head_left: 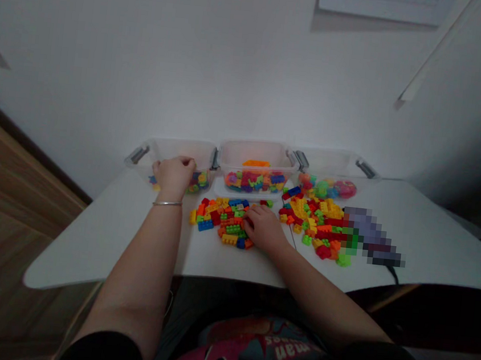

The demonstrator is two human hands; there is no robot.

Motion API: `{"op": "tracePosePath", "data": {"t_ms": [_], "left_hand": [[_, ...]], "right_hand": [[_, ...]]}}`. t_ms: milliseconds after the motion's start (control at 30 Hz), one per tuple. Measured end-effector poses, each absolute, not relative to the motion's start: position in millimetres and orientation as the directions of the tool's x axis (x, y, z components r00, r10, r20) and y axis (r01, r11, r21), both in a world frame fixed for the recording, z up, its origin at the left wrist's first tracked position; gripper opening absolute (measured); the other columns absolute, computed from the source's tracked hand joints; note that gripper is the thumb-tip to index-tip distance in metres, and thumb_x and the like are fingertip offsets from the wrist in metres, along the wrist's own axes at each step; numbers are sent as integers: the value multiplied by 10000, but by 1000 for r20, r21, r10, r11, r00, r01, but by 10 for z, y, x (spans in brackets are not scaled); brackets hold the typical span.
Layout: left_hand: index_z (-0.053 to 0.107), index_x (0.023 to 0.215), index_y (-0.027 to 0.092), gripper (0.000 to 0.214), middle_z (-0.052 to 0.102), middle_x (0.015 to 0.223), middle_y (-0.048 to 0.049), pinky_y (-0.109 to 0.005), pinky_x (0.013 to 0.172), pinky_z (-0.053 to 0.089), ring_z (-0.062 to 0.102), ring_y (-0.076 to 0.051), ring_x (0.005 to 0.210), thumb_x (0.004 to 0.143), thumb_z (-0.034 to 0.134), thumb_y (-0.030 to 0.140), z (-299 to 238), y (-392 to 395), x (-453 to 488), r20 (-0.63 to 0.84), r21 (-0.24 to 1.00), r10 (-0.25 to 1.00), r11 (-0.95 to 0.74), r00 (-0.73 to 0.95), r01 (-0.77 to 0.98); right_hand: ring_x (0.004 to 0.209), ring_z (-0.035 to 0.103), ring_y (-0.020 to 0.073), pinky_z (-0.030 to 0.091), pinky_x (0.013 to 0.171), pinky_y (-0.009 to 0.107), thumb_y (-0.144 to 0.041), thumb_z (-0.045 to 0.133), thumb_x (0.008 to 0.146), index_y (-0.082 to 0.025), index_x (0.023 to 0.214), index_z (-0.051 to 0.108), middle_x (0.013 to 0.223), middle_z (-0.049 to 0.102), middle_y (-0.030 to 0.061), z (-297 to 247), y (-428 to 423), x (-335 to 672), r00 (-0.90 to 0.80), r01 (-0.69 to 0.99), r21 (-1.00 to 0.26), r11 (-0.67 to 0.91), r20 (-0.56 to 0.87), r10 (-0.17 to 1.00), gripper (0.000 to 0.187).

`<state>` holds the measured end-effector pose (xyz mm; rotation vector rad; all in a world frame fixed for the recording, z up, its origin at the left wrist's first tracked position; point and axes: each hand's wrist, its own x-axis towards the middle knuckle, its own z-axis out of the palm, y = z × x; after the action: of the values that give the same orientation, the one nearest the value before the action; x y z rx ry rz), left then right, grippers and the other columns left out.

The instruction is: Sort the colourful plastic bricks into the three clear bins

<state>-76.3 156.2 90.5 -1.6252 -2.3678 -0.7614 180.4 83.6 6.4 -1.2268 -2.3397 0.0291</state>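
Along the far edge of the counter (96,239), you have three clear plastic bins (258,152) side by side, and each one holds coloured toy bricks. Your left hand (174,177) is over the near rim of the left bin (183,151), with a thin silver bangle (167,203) on the wrist. Its grip curls down toward the bricks inside, but the fingertips are hidden, so I cannot tell if it pinches something. Your right hand (264,229) rests on the right side of the loose pile of plastic bricks (214,218) on the counter, just in front of the middle bin (258,152). Its grip is half closed, with the fingers pressed down on the bricks; whether it pinches one, I cannot tell. This pile lies long from left to right, and your right hand is the nearer one to it. A second pile of bricks (313,225) lies just right of it, beside a blurred object (370,236) with a black cable (394,273).
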Motion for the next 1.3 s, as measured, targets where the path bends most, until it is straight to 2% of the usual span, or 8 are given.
{"op": "tracePosePath", "data": {"t_ms": [100, 233, 367, 467, 733, 1000, 1167, 1300], "left_hand": [[749, 1090, 212, 411, 742, 1042, -157, -558, 1010, 325, 619, -364, 1086, 891, 449, 412, 929, 1563, -772, 405, 285, 842, 253, -355, 924], [705, 1162, 196, 399, 705, 1157, -125, -503, 1060, 337, 527, -323, 1214, 897, 464, 372, 895, 1459, -744, 597, 376, 756, 32, -269, 926], [684, 1159, 190, 359, 696, 1160, -93, -482, 1113, 319, 471, -290, 1269, 904, 476, 331, 706, 1197, -537, 698, 355, 698, -143, -160, 924], [666, 1188, 215, 349, 675, 1231, -70, -487, 1117, 337, 498, -282, 1247, 892, 516, 321, 474, 989, -289, 652, 303, 758, -235, -21, 924], [648, 1247, 196, 413, 594, 1356, -147, -629, 1099, 336, 384, -395, 1368, 874, 582, 361, 99, 744, 61, 463, 176, 885, -150, 52, 973], [668, 1216, 181, 372, 632, 1294, -123, -486, 1130, 372, 466, -313, 1287, 934, 510, 365, -17, 806, 64, 481, 154, 856, -294, 188, 943], [686, 1189, 190, 340, 649, 1269, -98, -448, 1112, 396, 518, -286, 1222, 927, 519, 329, -47, 819, 67, 451, 140, 856, -347, 252, 927], [694, 1179, 210, 326, 634, 1301, -82, -447, 1086, 418, 548, -272, 1192, 911, 528, 293, -41, 809, 57, 425, 164, 874, -331, 236, 929]], "right_hand": [[941, 576, 232, 468, 875, 360, -188, 573, 880, -177, 886, 696, 972, 701, 87, 56, 839, 1808, -469, 770, -238, 592, 417, 778, 123], [936, 574, 230, 467, 874, 353, -190, 572, 879, -173, 876, 690, 955, 695, 88, 54, 841, 1809, -473, 766, -232, 600, 428, 770, 119], [921, 571, 228, 467, 867, 348, -191, 568, 880, -171, 855, 677, 928, 689, 84, 50, 840, 1804, -480, 762, -222, 608, 437, 761, 114], [908, 571, 227, 468, 859, 345, -184, 548, 887, -175, 852, 668, 913, 685, 81, 45, 838, 1803, -480, 764, -214, 609, 443, 757, 125], [968, 589, 237, 467, 921, 359, -133, 523, 869, -150, 997, 650, 984, 686, 101, 62, 825, 1806, -430, 777, -278, 565, 421, 798, 182], [987, 591, 258, 474, 924, 391, -161, 525, 862, -148, 1023, 644, 1010, 688, 118, 2, 891, 1779, -381, 738, -368, 566, 465, 799, 201], [975, 611, 224, 476, 922, 379, -239, 478, 912, -190, 970, 652, 987, 699, 84, 10, 1016, 1827, -358, 520, -540, 662, 566, 743, 190], [949, 642, 202, 493, 876, 354, -318, 403, 948, -218, 907, 662, 955, 712, 58, 106, 1172, 2093, -123, 401, -694, 598, 606, 786, 280]]}}
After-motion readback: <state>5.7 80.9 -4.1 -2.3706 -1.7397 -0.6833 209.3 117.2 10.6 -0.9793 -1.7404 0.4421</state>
